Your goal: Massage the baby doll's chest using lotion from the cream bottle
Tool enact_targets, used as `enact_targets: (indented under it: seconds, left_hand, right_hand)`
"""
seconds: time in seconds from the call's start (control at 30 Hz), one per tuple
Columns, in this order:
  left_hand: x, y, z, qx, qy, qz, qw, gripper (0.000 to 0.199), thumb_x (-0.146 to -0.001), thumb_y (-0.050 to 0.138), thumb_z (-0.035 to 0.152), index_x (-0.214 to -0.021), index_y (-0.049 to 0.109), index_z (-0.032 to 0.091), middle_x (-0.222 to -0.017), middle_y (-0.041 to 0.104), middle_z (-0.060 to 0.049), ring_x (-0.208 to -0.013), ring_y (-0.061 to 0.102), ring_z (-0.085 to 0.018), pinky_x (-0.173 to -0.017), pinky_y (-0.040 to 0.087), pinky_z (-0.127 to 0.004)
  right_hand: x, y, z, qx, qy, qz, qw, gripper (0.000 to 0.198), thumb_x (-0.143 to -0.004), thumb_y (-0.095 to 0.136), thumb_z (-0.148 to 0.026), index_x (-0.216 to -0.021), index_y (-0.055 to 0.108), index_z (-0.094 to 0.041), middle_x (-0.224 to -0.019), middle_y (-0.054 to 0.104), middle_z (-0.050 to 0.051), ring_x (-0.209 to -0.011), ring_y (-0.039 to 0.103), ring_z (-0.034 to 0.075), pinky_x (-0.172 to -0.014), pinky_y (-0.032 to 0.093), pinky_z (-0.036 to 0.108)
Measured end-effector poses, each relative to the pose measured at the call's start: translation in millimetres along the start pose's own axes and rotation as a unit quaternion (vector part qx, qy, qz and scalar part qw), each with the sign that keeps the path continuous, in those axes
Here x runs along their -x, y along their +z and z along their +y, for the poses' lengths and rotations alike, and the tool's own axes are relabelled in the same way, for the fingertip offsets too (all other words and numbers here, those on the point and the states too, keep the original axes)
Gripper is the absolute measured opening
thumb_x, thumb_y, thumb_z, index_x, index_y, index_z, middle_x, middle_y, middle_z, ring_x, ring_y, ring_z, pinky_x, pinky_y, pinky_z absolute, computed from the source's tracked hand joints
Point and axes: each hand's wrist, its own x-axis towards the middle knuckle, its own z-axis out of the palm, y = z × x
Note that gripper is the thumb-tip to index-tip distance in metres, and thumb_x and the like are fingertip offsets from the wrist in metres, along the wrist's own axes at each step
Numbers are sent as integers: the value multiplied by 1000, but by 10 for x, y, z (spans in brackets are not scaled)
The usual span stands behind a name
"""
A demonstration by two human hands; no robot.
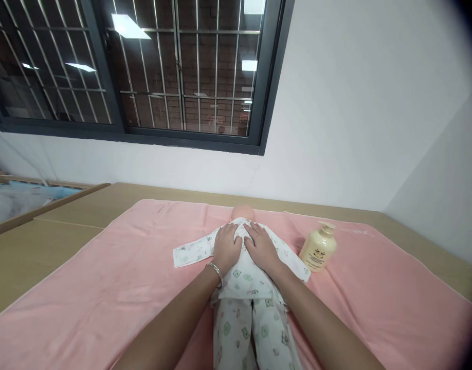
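A baby doll (243,211) lies on a pink sheet (143,288), its head toward the wall. It wears a white long-sleeved top (246,277) and white trousers (232,329), both with small green and brown prints. My left hand (227,246) rests flat on the left side of the doll's upper body, fingers stretched toward its shoulder. On the other side my right hand (262,246) lies flat too, fingers spread. Both palms touch the cloth and grip nothing. A bracelet (216,272) circles my left wrist. The doll's face is not visible.
Right of the doll, beside its sleeve end, a pale yellow pump bottle (319,249) stands on the sheet. Wooden boards (70,226) border the sheet. At far left is a wooden-edged bin (35,198) with bluish cloth. Behind rise a white wall and a barred window (182,77).
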Motion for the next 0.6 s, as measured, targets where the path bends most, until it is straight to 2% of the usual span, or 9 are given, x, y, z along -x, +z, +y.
enact_targets:
  seconds: [0.6]
  left_hand:
    - [-11,-4,-1,1,4,-2,1000,42,-82,41,17,-121,58,15,-125,61,-11,-118,51,-25,-107,36,-44]
  right_hand:
    - [-2,5,5,-7,11,-8,1000,48,-92,39,-26,-139,47,-18,-147,41,10,-138,33,24,-115,20,43]
